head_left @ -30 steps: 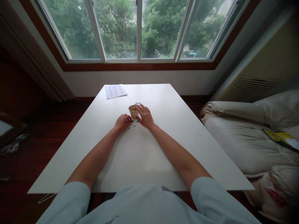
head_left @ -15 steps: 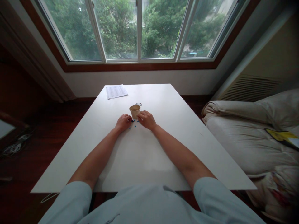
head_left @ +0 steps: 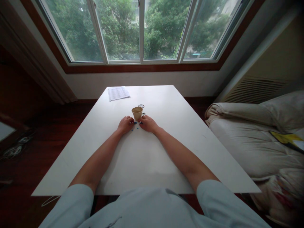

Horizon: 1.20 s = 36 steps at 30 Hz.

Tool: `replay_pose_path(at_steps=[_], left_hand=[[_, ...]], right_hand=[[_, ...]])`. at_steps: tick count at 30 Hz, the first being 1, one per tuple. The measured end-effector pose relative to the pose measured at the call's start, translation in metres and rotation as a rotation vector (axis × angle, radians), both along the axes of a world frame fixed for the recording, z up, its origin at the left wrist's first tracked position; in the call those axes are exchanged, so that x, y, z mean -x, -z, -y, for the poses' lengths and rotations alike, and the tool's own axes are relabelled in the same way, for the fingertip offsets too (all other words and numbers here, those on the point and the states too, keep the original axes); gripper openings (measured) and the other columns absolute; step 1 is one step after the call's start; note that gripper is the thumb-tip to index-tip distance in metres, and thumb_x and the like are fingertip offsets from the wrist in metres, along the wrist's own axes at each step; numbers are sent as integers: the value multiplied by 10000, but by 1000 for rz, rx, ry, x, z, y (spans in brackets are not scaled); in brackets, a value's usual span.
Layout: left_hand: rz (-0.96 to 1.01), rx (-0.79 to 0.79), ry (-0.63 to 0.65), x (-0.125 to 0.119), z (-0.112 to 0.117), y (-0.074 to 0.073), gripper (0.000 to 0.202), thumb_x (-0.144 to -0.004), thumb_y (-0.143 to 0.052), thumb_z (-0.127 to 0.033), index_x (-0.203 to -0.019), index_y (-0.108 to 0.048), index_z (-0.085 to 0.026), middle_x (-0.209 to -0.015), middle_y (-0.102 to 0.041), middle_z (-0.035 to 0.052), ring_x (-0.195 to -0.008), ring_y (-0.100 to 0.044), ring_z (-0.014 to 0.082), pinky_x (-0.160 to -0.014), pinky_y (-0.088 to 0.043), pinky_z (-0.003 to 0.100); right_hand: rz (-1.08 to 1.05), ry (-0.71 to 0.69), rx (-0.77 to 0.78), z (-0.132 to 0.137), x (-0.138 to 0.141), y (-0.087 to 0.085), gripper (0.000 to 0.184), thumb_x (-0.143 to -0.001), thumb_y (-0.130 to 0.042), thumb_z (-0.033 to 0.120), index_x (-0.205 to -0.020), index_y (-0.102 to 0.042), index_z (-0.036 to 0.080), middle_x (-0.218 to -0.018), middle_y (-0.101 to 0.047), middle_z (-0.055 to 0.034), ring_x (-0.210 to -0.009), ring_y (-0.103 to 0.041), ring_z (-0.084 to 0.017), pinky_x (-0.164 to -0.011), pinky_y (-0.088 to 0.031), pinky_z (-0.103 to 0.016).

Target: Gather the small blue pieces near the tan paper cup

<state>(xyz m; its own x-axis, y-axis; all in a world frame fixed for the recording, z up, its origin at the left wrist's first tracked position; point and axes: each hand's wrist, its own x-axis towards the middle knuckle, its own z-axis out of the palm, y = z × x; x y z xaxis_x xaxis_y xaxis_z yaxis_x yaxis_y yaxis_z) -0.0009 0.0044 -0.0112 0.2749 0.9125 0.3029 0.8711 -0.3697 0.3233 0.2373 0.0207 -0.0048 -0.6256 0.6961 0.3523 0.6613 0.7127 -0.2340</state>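
The left hand (head_left: 125, 124) rests curled on the white table (head_left: 166, 148), fingertips at the small blue pieces (head_left: 135, 123); whether it pinches one cannot be told. Behind the pieces stands the paper cup (head_left: 137, 113), and the right hand (head_left: 147, 123) lies just beside, fingers on the pieces, its grip equally unclear.

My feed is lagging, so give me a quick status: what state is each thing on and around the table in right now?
paper cup: upright on the table, mouth open.
blue pieces: loose on the table between the hands, too small to identify.
left hand: curled, resting on the table beside the pieces.
right hand: fingertips down at the pieces, just in front of the cup.
small round object: lying behind the cup.
printed sheets: lying flat at the far corner.
window: appears closed.
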Motion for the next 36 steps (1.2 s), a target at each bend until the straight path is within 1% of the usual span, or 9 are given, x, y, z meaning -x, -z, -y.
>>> replay_pose_path(at_steps=[4, 9, 11, 15, 17, 22, 30, 36], left_hand=[[6, -17, 17, 1, -1, 2, 132, -939, -648, -197, -950, -775, -233, -1000, -711, 69, -944, -610, 220, -878, -499, 356], [4, -8, -7, 1, 0, 2, 129, -941, -650, -210, -949, -776, -236, -1009, -723, 72, -957, -617, 226, -876, -506, 359], [-1, -12, -9, 0, 1, 1, 134, -940, -646, -204, -954, -776, -236, -1011, -722, 74, -960, -619, 227, -880, -505, 360], [-1, -9, -11, 0, 1, 0, 128, -934, -656, -203, -946, -778, -239, -1014, -719, 72, -954, -619, 227, -880, -508, 362], [0, -8, -16, 0, 1, 0, 120, -932, -662, -210, -940, -778, -243, -1011, -720, 71, -955, -618, 228, -882, -509, 362], [-4, -14, -30, 0, 1, 0, 110, -937, -665, -220, -933, -772, -242, -1010, -722, 76, -955, -617, 235, -870, -506, 366], [-12, -16, -49, -1, 1, -2, 134, -936, -648, -183, -913, -769, -235, -993, -713, 85, -961, -616, 241, -868, -501, 369], [-1, -9, -49, -1, 1, -2, 126, -943, -651, -200, -918, -769, -236, -1003, -713, 85, -973, -619, 248, -879, -501, 377]], right_hand=[[-2, -12, -3, -2, 2, 4, 359, -958, -690, 241, -1308, -765, 250, -1254, -718, -114, -1145, -625, -271, -1007, -515, -393], [11, -22, 3, -4, 4, 6, 270, -975, -679, 256, -1215, -803, 247, -1244, -724, -109, -1141, -631, -266, -998, -511, -385], [8, -15, 4, -4, 5, 7, 261, -978, -672, 247, -1205, -801, 242, -1236, -727, -106, -1140, -633, -263, -994, -510, -380], [-10, -21, -4, -3, 5, 7, 368, -967, -679, 225, -1326, -755, 242, -1278, -723, -110, -1154, -633, -264, -1008, -512, -386], [-6, -37, -1, -2, 6, 6, 388, -969, -680, 225, -1350, -750, 255, -1296, -720, -109, -1165, -633, -264, -1022, -509, -389], [15, -34, 1, -2, 7, 6, 304, -982, -669, 234, -1259, -793, 253, -1276, -721, -106, -1152, -636, -259, -1021, -503, -388], [-12, -13, 1, -2, 7, 7, 277, -973, -674, 222, -1231, -776, 239, -1242, -730, -105, -1133, -639, -256, -1001, -508, -374], [-13, -19, 7, -2, 6, 7, 279, -978, -661, 216, -1228, -783, 245, -1255, -729, -103, -1145, -640, -256, -997, -510, -374]])
